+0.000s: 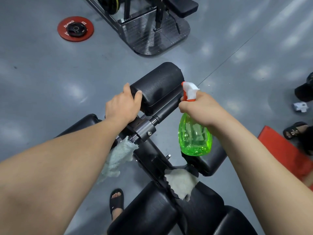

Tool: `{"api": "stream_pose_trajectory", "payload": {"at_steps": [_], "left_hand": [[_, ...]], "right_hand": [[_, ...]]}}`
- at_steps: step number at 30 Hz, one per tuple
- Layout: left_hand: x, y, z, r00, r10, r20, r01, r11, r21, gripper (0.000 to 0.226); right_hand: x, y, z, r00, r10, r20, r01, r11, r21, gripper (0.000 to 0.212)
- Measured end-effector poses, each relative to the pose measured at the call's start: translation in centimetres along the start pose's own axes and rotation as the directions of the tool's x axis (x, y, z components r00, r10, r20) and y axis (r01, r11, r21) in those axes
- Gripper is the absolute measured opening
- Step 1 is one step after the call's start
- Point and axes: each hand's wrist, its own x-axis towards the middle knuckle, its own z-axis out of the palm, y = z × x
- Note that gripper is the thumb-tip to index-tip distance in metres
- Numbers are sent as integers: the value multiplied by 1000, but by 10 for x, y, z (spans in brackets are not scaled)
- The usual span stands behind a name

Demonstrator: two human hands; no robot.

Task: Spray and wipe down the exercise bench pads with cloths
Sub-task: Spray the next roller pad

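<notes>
Bench (152, 209) padding is smooth black vinyl, faintly glossy and rounded at every edge. At the bench's far end a cylindrical black roller pad (159, 85) juts from a dark steel post (145, 131) with a clamped collar and bolt head. The left hand (123, 106) grasps the roller pad's left end, fingers curled over its top. The right hand (201, 107) is clenched round the neck of a translucent green plastic spray bottle (194, 138), held just beside the pad's right end, its white and orange trigger head (189, 90) turned toward the pad.

Lower down, a left roller cushion (84, 121) and a right roller cushion (211, 160) flank the post, the right one partly behind the bottle. A fluffy white terry cloth (118, 156) hangs off the post's left side, partly hidden by the left forearm. A second ragged white cloth (182, 182) lies on the bench where seat cushion meets frame.

Shiny grey floor (50, 73) surrounds the bench. Beyond the far end stand a black steel machine (152, 36) with a ribbed footplate and a red weight plate (75, 29) lying flat. Off the right edge are a red mat (284, 150), crumpled white paper (300, 107) and another person's sandalled foot (294, 131). A foot in a black slide (116, 200) stands just off the left edge; further left the floor is open.
</notes>
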Motion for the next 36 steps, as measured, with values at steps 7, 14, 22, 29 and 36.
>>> {"api": "stream_pose_trajectory", "payload": {"at_steps": [7, 14, 22, 29, 36], "left_hand": [[-4, 3, -7, 999, -15, 50, 15, 1000, 4, 66], [-2, 0, -4, 1000, 7, 25, -7, 1000, -19, 53], [-6, 1, -8, 998, 14, 55, -12, 1000, -20, 57], [-4, 0, -5, 1000, 12, 16, -12, 999, -35, 52], [-2, -2, -1, 1000, 14, -1, -14, 999, -34, 58]], "right_hand": [[1, 2, -2, 999, 37, 5, -37, 999, -16, 55], [4, 0, -5, 998, 56, 15, -55, 998, -18, 63], [-3, -9, -4, 993, -19, 112, 35, 989, -145, 73], [4, -5, -8, 999, 38, 2, -38, 997, -62, 45], [0, -12, -15, 999, 29, 26, -24, 982, -188, 69]]}}
